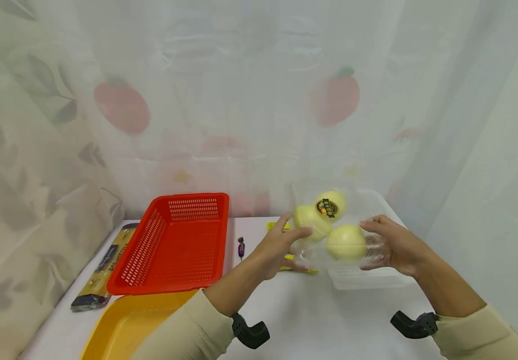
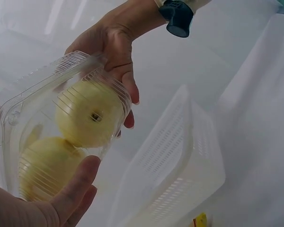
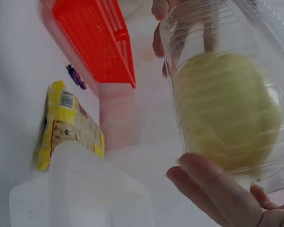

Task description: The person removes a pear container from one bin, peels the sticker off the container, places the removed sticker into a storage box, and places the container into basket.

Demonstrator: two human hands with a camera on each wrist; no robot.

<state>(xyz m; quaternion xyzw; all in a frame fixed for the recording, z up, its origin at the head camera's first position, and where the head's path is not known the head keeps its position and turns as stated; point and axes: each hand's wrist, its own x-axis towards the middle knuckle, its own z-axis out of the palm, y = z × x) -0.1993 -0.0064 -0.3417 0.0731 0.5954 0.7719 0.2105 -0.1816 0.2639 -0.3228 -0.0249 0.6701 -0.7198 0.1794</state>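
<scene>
Both hands hold a clear plastic clamshell box [image 1: 304,255] up above the table, at the right of the head view. Inside it sit three round, pale yellow fruits [image 1: 346,242], apples or pears; a dark round label [image 1: 327,207] shows near the rear one. My left hand [image 1: 277,250] grips the box's left side, thumb on the front face. On the opposite side my right hand [image 1: 398,244] grips it, thumb on top and fingers beneath. Below and partly behind the box stands a white perforated basket [image 1: 367,280], its inside mostly hidden.
A red basket [image 1: 182,250] stands left of centre, with a yellow tray [image 1: 123,320] in front. Left of them lies a gold-and-black package [image 1: 105,270]. A purple-wrapped candy [image 1: 241,248] and a yellow food bag [image 3: 68,120] lie between the red and white baskets.
</scene>
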